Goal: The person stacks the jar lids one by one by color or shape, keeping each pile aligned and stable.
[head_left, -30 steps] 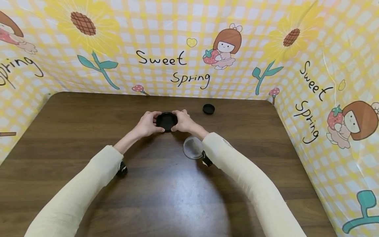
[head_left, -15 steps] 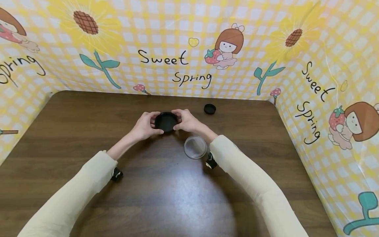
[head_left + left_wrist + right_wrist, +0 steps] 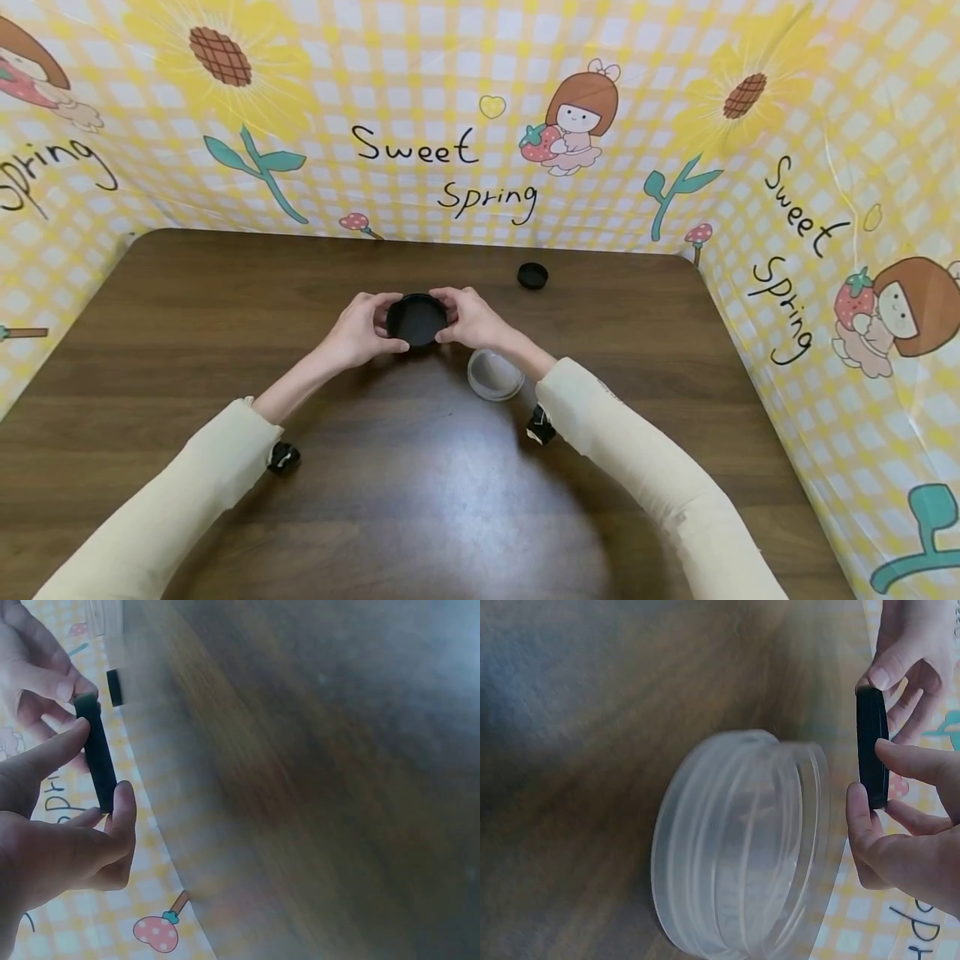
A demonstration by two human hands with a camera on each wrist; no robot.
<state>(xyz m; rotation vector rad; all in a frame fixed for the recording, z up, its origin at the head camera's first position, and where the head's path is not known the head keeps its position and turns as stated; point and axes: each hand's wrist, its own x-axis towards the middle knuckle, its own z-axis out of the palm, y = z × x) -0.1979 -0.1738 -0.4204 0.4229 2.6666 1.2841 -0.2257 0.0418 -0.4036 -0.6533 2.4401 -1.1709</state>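
Note:
Both hands hold a round, shallow black lid (image 3: 417, 321) above the far-middle part of the table, its hollow side facing the head camera. My left hand (image 3: 358, 333) pinches its left rim between thumb and fingers. On the opposite rim, my right hand (image 3: 477, 322) grips it the same way. Edge-on, the lid (image 3: 872, 750) shows as a thin dark band in both wrist views. Just in front of the right hand, a clear round container (image 3: 480, 392) stands on the table, touched by neither hand; its ridged wall (image 3: 697, 847) fills much of the right wrist view.
A smaller round black cap (image 3: 532, 276) lies near the table's back edge, right of the hands. The brown wood-grain table (image 3: 360, 500) is bordered at the back and sides by a yellow checked cloth (image 3: 420, 67) with printed flowers and figures.
Both hands have brought the lid slightly nearer the body and a little left, and it looks larger. Both forearms have spread outward. The container and the small cap stay where they were.

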